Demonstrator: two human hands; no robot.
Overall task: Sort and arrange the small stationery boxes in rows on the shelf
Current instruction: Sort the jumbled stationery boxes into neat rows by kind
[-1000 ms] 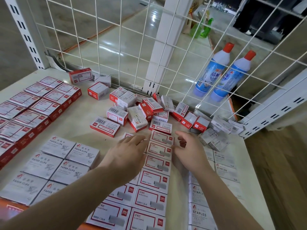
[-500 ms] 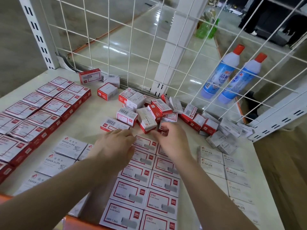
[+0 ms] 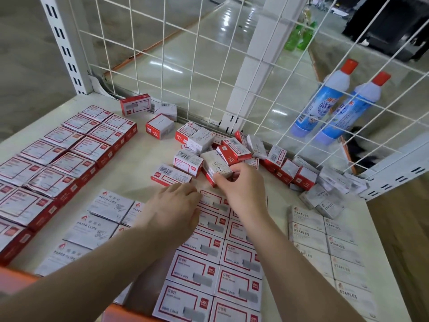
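A loose heap of small red and white boxes (image 3: 234, 152) lies against the wire back of the shelf. My right hand (image 3: 241, 191) reaches into the heap's near edge, its thumb and fingers around a small red-and-white box (image 3: 212, 180) under the white STAPLES box (image 3: 217, 165). My left hand (image 3: 176, 210) lies palm down on the top of the middle rows of red-framed white boxes (image 3: 216, 270). Sorted rows of red boxes (image 3: 58, 159) fill the left, white PAPER CLIPS boxes (image 3: 99, 219) sit beside them, and white STAPLES rows (image 3: 325, 247) run along the right.
A white wire grid (image 3: 185, 66) closes the back and right of the shelf (image 3: 144, 154). Two blue bottles with red caps (image 3: 336, 101) stand behind the grid at the right. Three stray boxes (image 3: 148, 112) lie near the back left. An orange front rim (image 3: 21, 277) edges the shelf.
My right hand has moved forward from the middle rows into the heap and closed on a box. My left hand slid slightly forward over the rows. The camera moved closer.
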